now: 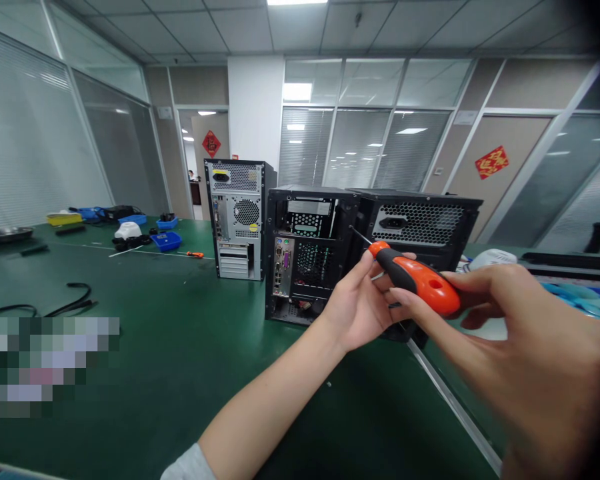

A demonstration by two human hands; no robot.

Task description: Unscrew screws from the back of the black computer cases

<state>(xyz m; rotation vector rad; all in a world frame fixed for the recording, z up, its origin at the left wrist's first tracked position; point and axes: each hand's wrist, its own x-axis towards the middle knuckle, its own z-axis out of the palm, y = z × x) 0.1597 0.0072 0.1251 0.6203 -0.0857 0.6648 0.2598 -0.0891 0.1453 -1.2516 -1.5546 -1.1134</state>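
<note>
An orange and black screwdriver [414, 275] points up and left, its thin shaft ending at the right rear edge of the open black computer case [305, 267]. Whether its tip sits in a screw is too small to tell. My left hand [360, 303] is closed around the front of the handle, palm up, with the thumb by the orange collar. My right hand [520, 327] pinches the rear of the same handle between thumb and fingers. Just behind the handle stands a black case with a power supply [420, 223], partly hidden by both hands.
A computer tower [237, 220] stands left of the open case. Farther left on the green table [190, 360] lie a blue tray [166, 241], another orange screwdriver [195, 255] and black cables [75, 300]. A blurred patch covers the near left. Blue items [580, 298] lie at right.
</note>
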